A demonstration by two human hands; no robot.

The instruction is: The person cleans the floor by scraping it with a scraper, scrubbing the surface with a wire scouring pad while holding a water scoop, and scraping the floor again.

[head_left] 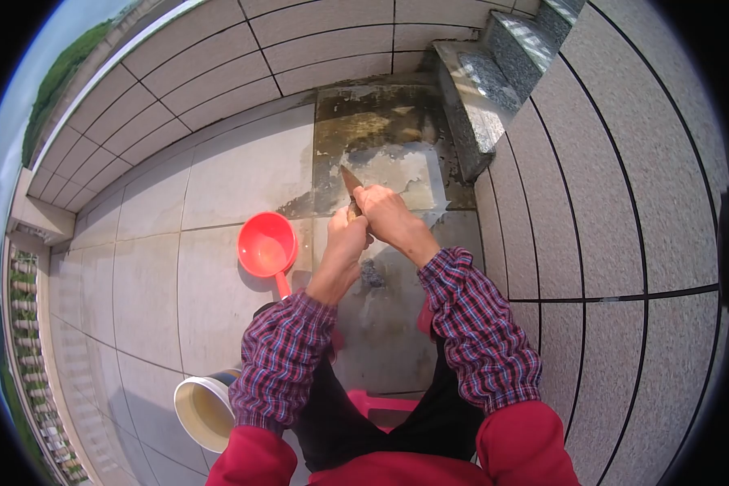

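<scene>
Both my hands meet over the floor near the middle of the view, around a small pointed trowel (349,179) whose rusty brown blade points up and left. My left hand (343,249) is closed around its handle from below. Against the base of the blade, my right hand (391,222) is closed, its fingers pressed together. Beyond the blade lies a wet, stained floor patch (363,123) with a pale, flaking area. A small dark grey lump (372,274) sits on the tiles just below my hands.
A red dipper (267,245) with liquid in it stands left of my hands. Lower left is a white bucket (205,415). Stone steps (474,101) rise at the upper right, beside a tiled wall (616,202). A pink stool (377,405) shows between my legs.
</scene>
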